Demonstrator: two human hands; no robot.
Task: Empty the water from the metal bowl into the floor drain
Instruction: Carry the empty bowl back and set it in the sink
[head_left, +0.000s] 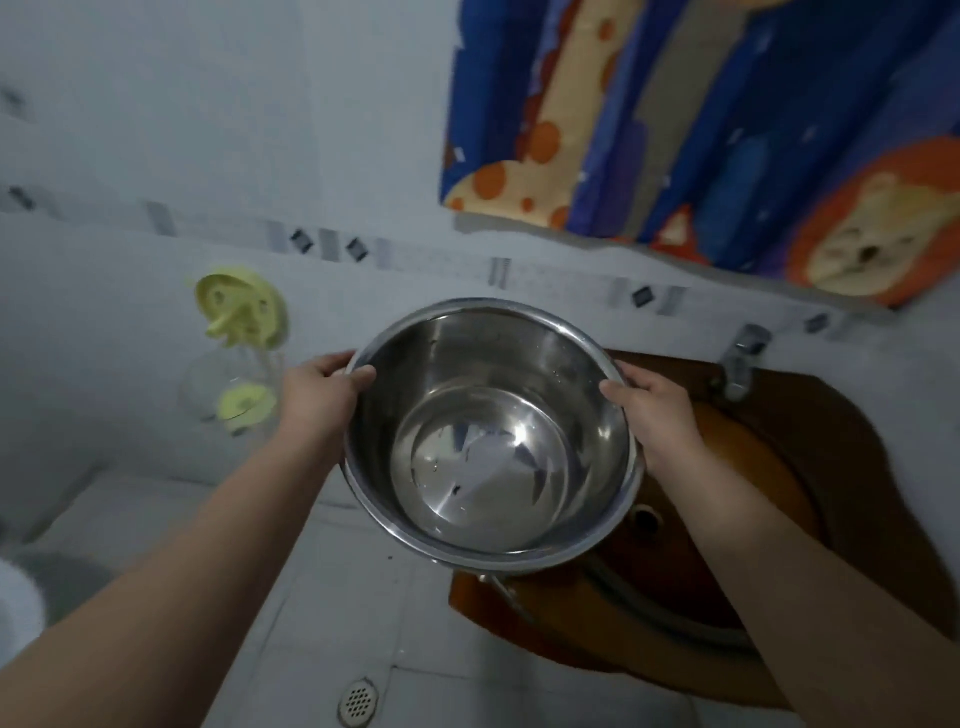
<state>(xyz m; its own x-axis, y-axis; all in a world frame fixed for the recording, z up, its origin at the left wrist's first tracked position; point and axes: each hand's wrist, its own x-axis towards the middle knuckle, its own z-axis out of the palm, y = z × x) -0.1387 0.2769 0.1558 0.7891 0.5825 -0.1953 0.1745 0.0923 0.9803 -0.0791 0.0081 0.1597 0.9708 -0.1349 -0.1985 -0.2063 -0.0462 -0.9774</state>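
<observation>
A round metal bowl (491, 431) is held in the air, roughly level, with clear water lying in its bottom. My left hand (322, 395) grips its left rim, thumb inside. My right hand (654, 415) grips the right rim the same way. The bowl hangs over the left edge of a brown sink. The floor drain (359, 699), a small round perforated grate, sits in the white tiled floor below and left of the bowl, near the bottom of the view.
A brown sink (769, 499) with a chrome tap (740, 364) is on the right, a hose lying in it. A yellow-green wall holder (241, 312) with a clear cup hangs left. A patterned blue curtain (727, 130) hangs above. A white object (15, 603) shows at the far left.
</observation>
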